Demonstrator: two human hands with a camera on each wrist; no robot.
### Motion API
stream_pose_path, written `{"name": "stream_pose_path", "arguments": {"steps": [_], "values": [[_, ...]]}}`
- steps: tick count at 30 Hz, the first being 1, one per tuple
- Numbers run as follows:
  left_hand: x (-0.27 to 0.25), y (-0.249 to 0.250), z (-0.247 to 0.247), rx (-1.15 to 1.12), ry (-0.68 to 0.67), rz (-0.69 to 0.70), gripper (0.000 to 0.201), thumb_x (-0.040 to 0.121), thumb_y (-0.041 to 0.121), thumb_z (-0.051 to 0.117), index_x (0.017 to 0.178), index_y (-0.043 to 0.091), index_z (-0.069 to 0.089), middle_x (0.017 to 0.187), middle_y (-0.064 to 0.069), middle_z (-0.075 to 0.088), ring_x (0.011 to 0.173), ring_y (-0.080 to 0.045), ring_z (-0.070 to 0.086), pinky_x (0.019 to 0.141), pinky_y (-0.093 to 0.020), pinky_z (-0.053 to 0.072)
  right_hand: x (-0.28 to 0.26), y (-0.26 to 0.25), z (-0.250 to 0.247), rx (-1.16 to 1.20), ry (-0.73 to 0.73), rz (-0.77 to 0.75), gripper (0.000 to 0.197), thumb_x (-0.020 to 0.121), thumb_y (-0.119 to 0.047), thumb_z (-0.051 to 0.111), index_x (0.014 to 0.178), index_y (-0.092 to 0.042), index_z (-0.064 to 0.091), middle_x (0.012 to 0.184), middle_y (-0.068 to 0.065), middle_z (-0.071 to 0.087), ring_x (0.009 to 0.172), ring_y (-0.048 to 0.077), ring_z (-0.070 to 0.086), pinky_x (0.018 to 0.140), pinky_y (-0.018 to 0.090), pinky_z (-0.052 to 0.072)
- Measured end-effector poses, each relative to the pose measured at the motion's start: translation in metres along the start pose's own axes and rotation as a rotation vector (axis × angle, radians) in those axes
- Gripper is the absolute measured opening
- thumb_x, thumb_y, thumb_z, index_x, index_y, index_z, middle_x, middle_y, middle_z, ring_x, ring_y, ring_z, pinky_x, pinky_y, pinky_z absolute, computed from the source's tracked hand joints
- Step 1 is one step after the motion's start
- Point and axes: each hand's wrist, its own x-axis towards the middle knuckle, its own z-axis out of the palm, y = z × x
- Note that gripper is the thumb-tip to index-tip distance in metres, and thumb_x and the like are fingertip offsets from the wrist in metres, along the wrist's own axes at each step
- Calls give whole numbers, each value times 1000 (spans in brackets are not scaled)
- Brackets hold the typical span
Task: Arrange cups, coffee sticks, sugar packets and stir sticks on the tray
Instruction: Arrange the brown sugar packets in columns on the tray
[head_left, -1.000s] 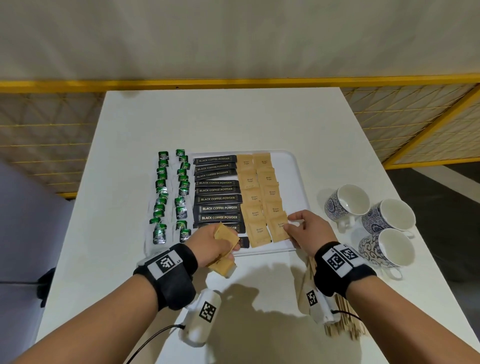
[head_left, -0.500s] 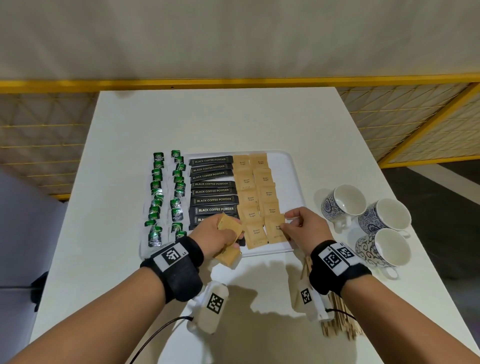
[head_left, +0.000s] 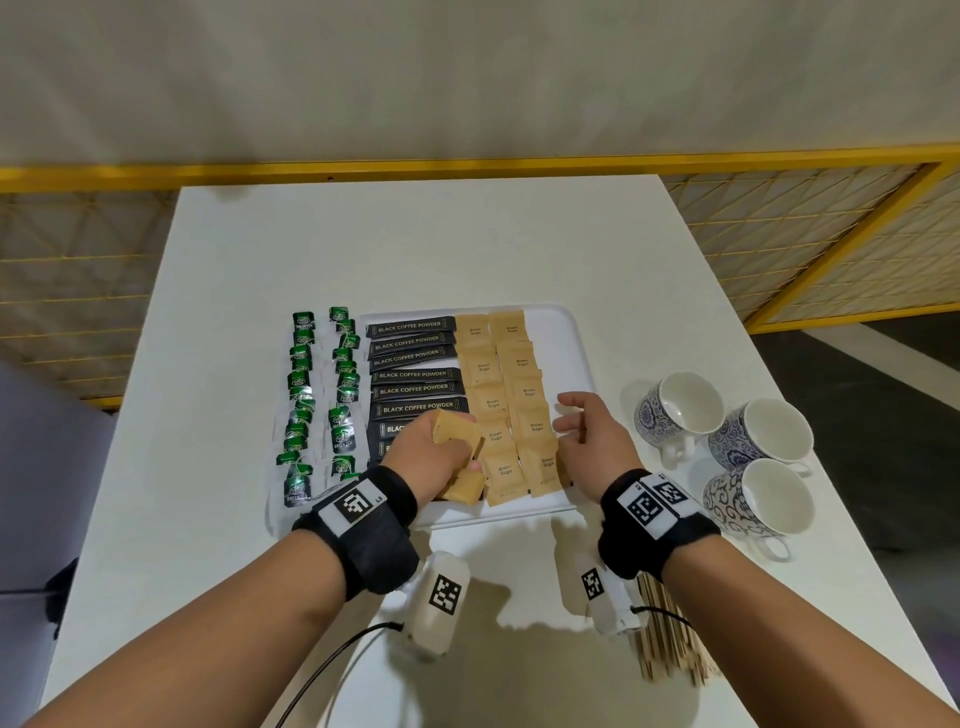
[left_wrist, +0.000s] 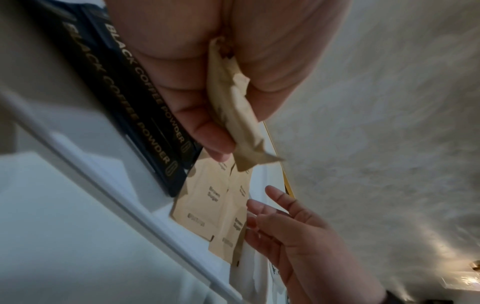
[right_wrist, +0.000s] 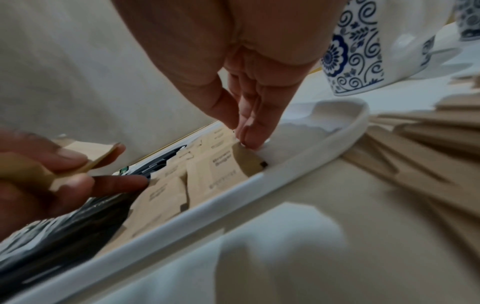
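A white tray (head_left: 498, 514) holds a column of black coffee sticks (head_left: 410, 374) and two columns of brown sugar packets (head_left: 519, 364). My left hand (head_left: 467, 441) hovers over the tray's near end and grips a small stack of sugar packets (head_left: 460, 439), seen pinched between thumb and fingers in the left wrist view (left_wrist: 233, 107). My right hand (head_left: 563, 415) is empty, fingers relaxed, just right of the right sugar column. In the right wrist view its fingertips (right_wrist: 249, 139) reach down to the tray floor beside the packets. Three blue-patterned cups (head_left: 680, 410) and wooden stir sticks (head_left: 670, 654) lie off the tray.
Green tea bags (head_left: 322, 395) lie in two columns at the tray's left side. The cups stand close together right of the tray, the stir sticks near the table's front right edge under my right wrist. A yellow railing runs behind the table.
My right hand has let go of the sugar packet it laid at the near end of the right column and drawn back to the right. My left hand moved forward with its packets.
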Motion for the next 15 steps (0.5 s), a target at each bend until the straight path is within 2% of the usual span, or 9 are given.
{"name": "stream_pose_path", "arguments": {"steps": [5, 9, 12, 13, 15], "values": [[5, -1, 0, -42, -18, -11, 30, 86, -1, 56, 109, 19, 59, 106, -12, 67, 88, -22, 66, 56, -22, 53, 8, -1, -1, 2, 28, 3, 52, 85, 3, 38, 130, -24, 45, 109, -3, 59, 86, 10, 55, 62, 11, 36], [11, -5, 0, -71, -22, -21, 31, 85, -3, 55, 108, 18, 59, 108, -14, 67, 96, -29, 67, 77, -38, 58, 9, -5, -1, -8, 0, -9, 51, 87, 1, 38, 131, -23, 45, 113, -4, 58, 87, 9, 55, 65, 12, 38], [12, -6, -1, -126, -21, -28, 34, 83, -7, 53, 103, 19, 59, 106, -15, 67, 96, -31, 66, 81, -42, 57, 6, -9, -2, 30, 69, -43, 46, 88, -2, 41, 129, -22, 47, 115, -3, 56, 91, 8, 54, 79, 18, 39], [11, -6, -1, -149, -24, -26, 35, 82, -9, 52, 102, 20, 59, 103, -14, 66, 94, -30, 66, 82, -43, 56, 4, -10, -2, 55, 86, -71, 43, 88, -5, 44, 127, -22, 49, 113, -4, 56, 91, 8, 55, 80, 18, 39], [9, -7, -2, -190, -53, -25, 41, 82, -14, 51, 101, 22, 56, 101, -12, 65, 91, -29, 66, 85, -46, 55, -4, -13, -1, 79, 39, -126, 35, 89, -10, 49, 121, -24, 55, 104, -7, 59, 86, 5, 57, 74, 13, 41]]}}
